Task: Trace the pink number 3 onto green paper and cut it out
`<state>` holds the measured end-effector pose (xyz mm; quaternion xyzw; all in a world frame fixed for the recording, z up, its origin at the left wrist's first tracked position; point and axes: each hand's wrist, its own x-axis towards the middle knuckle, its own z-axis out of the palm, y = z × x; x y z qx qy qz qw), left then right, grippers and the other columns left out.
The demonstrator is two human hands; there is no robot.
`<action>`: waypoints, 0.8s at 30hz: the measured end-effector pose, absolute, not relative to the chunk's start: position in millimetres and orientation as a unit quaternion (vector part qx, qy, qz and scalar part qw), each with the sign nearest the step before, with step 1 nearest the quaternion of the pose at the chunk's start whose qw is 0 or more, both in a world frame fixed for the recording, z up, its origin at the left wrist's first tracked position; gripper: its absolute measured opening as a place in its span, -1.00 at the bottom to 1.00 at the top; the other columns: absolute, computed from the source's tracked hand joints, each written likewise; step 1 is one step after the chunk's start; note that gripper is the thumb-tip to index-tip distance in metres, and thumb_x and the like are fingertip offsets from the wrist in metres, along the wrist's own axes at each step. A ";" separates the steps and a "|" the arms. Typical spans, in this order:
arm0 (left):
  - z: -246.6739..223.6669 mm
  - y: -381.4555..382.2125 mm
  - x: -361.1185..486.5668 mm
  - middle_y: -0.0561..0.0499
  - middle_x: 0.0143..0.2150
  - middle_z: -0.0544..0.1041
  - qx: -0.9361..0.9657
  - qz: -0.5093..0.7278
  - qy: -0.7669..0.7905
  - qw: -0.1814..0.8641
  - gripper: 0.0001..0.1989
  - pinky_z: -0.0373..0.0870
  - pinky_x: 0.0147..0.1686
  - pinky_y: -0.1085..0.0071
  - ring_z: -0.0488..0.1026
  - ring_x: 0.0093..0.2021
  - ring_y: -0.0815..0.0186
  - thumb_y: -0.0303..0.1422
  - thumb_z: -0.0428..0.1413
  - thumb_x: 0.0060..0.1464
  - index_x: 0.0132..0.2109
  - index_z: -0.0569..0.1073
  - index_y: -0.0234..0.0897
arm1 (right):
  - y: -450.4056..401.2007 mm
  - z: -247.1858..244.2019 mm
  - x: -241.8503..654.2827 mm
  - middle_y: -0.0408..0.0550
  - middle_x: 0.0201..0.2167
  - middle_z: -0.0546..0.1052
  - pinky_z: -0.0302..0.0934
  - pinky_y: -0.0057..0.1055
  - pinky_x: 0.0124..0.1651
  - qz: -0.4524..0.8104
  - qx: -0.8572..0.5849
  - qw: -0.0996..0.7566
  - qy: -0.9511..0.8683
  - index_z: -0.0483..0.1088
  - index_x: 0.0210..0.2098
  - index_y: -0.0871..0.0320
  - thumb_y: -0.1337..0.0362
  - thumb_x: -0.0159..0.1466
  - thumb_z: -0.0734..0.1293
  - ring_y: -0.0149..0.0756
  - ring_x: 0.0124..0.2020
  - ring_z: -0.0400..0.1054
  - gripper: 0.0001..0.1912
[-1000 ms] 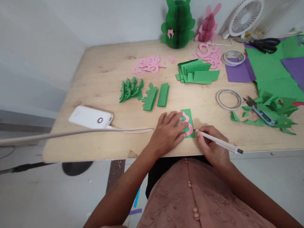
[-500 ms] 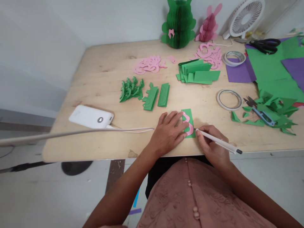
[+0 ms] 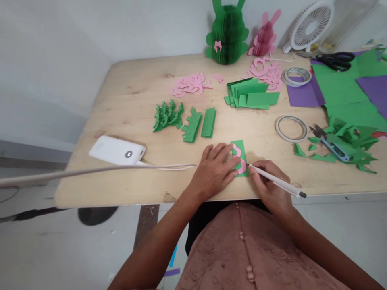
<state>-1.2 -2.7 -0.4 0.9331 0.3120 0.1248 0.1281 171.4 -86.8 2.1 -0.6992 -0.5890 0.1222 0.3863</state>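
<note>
A small green paper strip [image 3: 244, 153] lies near the table's front edge, with a pink curved cutout [image 3: 242, 166] on top of it. My left hand [image 3: 215, 169] lies over the left part of both, fingers spread and pressing the cutout down. In my right hand [image 3: 270, 183] is a white pen [image 3: 276, 179], pinched near its tip. The pen tip touches down at the right edge of the cutout, over the green strip.
Folded green pieces [image 3: 193, 127], pink cutouts [image 3: 190, 84], green strips [image 3: 260, 99] and a tape roll [image 3: 292, 128] lie beyond my hands. A white power bank [image 3: 115, 150] with a cable is left; blue snips [image 3: 334, 148] and green scraps [image 3: 359, 139] are right.
The camera view has shifted very slightly. Both hands, the pen and the papers show hardly any movement.
</note>
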 end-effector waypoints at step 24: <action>-5.5 -3.0 -1.1 -0.09 0.32 0.25 0.933 0.137 0.310 0.121 -0.66 0.01 0.27 0.01 0.09 0.33 0.09 -0.20 -0.01 0.26 0.13 0.40 -0.12 | -92.5 -16.0 179.7 0.03 -0.25 0.60 0.39 -0.20 -0.19 0.013 -0.582 0.363 -0.728 0.37 0.12 0.14 0.44 0.31 0.24 -0.16 -0.27 0.45 -0.60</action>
